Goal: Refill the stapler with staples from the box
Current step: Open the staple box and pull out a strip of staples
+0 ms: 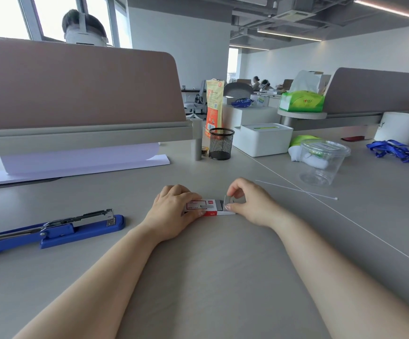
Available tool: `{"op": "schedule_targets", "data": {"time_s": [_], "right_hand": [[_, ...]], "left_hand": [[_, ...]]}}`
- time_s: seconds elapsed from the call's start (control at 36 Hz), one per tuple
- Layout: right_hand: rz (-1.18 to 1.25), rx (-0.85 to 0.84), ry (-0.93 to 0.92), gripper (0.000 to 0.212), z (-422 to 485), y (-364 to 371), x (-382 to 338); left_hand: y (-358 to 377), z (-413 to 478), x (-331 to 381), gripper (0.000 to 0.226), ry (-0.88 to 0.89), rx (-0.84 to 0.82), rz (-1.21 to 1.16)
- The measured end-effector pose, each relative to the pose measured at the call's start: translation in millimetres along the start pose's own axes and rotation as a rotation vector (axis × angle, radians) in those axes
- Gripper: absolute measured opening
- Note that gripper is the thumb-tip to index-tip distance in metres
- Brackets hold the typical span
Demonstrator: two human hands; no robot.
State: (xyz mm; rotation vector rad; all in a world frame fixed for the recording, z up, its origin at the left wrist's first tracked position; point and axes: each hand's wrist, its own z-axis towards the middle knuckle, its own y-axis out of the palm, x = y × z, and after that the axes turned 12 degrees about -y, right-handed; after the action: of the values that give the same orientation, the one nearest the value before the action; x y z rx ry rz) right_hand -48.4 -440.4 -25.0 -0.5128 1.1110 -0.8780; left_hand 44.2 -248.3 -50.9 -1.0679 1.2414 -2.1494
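A small red and white staple box (207, 206) lies flat on the grey desk in front of me. My left hand (174, 211) holds its left half down, fingers wrapped over the top. My right hand (252, 204) sits at the box's right end, where the inner tray is slid partly out, and pinches a silver strip of staples (226, 201) between thumb and forefinger. The blue stapler (52, 231) lies on the desk at the far left, its top swung open and the metal staple channel exposed. Neither hand touches it.
A black mesh pen cup (221, 143) and a white box (263, 139) stand behind the hands. A clear plastic tub (323, 161) and a thin white stick (296, 189) lie to the right. A stack of white paper (76, 162) sits under the desk divider (76, 89) at the back left.
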Motion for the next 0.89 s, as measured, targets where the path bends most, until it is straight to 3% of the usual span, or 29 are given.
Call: {"op": "schedule_targets", "data": {"time_s": [0.36, 0.58, 0.89], "right_hand": [[0.657, 0.275, 0.22, 0.012, -5.8, -5.9, 7.5], [0.599, 0.09, 0.267, 0.011, -10.6, -17.0, 11.6], [0.539, 0.092, 0.226, 0.015, -8.3, -3.7, 3.7]], "left_hand": [[-2.3, -2.9, -0.5, 0.045, -0.033, 0.005, -0.066], [-2.4, -2.2, -1.8, 0.042, -0.037, 0.008, -0.07], [-2.5, -2.4, 0.7, 0.038, -0.049, -0.022, -0.075]]}}
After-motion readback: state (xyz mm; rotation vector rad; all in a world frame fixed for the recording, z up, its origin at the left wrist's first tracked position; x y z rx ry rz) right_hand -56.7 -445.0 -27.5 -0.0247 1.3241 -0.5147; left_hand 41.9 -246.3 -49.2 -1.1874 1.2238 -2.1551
